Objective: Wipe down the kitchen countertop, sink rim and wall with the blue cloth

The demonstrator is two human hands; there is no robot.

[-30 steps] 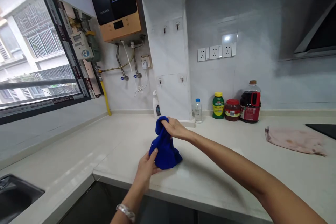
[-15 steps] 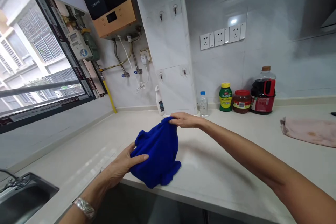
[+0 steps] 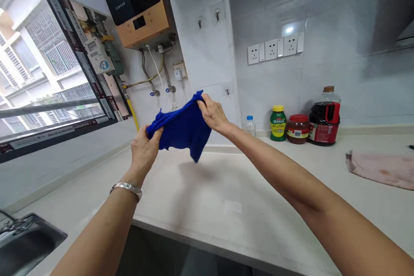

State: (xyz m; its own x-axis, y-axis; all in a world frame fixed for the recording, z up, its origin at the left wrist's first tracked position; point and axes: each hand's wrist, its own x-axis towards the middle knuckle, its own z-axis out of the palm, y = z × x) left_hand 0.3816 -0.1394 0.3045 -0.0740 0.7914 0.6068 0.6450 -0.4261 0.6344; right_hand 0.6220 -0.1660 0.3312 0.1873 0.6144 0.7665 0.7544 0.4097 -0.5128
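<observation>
Blue cloth has gone up since the earlier frame, from low at the counter's front edge to well above the countertop; both hands have risen with it. Left hand grips the cloth's left end, thumb on the near side, other fingers mostly hidden. Right hand pinches the upper right corner, thumb and fingers closed on it. Cloth hangs between the hands, top edge slanting up to the right, one corner dangling lowest near the right hand; soft shadow on the counter below. Silver bracelet on left wrist. Behind the right forearm, partly covered: clear bottle, blue cap. Right of it, along the wall: green bottle with yellow cap, red-lidded jar, large dark jug, all upright. Pink cloth lies flat at far right. Sink at lower left. Water heater on wall, upper left; sockets above the bottles.
</observation>
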